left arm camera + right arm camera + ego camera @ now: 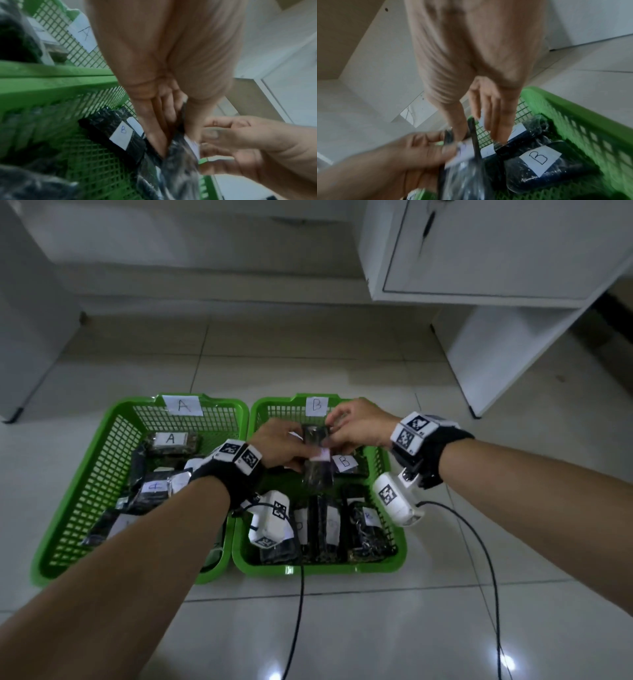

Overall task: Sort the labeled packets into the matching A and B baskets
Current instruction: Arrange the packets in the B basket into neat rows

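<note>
Two green baskets sit side by side on the floor: basket A (73,501) on the left and basket B (394,470) on the right, each with a paper letter on its far wall. Both hold several dark packets with white labels. A dark plastic packet (318,467) hangs upright over basket B. My left hand (301,446) pinches its left upper edge and my right hand (330,433) pinches its top. In the left wrist view the left hand (176,142) clamps the packet (180,169). In the right wrist view the right hand (476,136) straddles the packet's (467,178) top edge.
A packet labelled B (539,161) lies in basket B just right of the held one. White cabinets (496,251) stand at the back right and a grey unit (30,320) at the left. Two black cables (298,611) trail over the tiled floor toward me.
</note>
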Tool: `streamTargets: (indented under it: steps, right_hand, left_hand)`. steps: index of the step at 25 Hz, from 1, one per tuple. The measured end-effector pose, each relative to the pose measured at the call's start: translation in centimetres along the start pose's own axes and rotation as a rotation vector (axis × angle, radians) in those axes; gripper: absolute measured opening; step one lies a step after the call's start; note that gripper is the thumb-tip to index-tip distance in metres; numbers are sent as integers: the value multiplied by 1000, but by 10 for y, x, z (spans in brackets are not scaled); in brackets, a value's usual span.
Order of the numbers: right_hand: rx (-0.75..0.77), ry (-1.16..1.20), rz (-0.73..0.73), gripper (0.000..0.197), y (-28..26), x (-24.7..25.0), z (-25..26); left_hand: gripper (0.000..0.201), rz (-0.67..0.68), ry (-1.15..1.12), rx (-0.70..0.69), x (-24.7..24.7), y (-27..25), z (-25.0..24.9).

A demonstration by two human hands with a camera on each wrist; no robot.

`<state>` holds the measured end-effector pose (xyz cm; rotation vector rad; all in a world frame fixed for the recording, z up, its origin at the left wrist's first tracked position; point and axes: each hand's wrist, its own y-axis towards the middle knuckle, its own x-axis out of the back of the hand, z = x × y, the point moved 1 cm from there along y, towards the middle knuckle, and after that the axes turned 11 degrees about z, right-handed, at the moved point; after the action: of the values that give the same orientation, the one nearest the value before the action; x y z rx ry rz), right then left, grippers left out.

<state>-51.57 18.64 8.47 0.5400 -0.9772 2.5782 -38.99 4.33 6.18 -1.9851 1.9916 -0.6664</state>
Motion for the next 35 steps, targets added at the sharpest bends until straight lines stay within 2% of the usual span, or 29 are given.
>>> streamTargets:
  steps: [1, 3, 6, 9, 10, 11, 13, 15, 17, 19, 23, 29, 31, 33, 35]
  right_hand:
    - [11, -50, -123, 56, 2, -1, 2]
    - [67, -115, -200, 61, 4, -1, 7]
    - [194, -227, -253, 41, 2, -2, 15]
    - [233, -451, -296, 47, 2, -3, 17]
    - [204, -552, -259, 53, 1, -3, 15]
    - [150, -650, -204, 55, 1, -2, 12]
    - [44, -837, -115, 46, -2, 0, 2]
    - [-13, -1017, -106, 38, 1, -1, -8]
    - [-41, -1079, -95, 32, 8, -8, -13]
    - [-39, -1076, -71, 26, 16, -14, -16]
    - [1, -1090, -35, 28, 28, -21, -21]
    - [-45, -1078, -5, 27, 34, -21, -26]
    - [-55, -1034, -4, 34, 28, -20, -24]
    - [-43, -987, -31, 32, 22, -20, -21]
    - [-23, -927, -10, 22, 16, -26, -19]
  left_hand:
    - [26, -112, -82, -13, 5, 3, -2]
    - [28, -204, -294, -51, 12, 9, -6]
    - [35, -196, -452, -136, 11, 13, -14]
    - [37, -173, -428, -122, 10, 19, -20]
    - [34, -149, -340, -78, 10, 20, -21]
    - [28, -139, -117, -19, 11, 20, -20]
    - [26, -106, 506, 113, 11, 20, -13]
    - [32, 13, 860, 218, 6, 18, -3]
    - [35, 93, 944, 268, 2, 21, 10]
    - [34, 93, 957, 251, 0, 21, 14]
    - [35, 101, 958, 231, 4, 24, 16]
    - [34, 130, 1000, 214, 10, 24, 18]
    - [33, 94, 1016, 172, 7, 22, 14]
    - [29, 49, 1020, 108, 3, 21, 10]
    - [26, 78, 995, 70, -3, 22, 7]
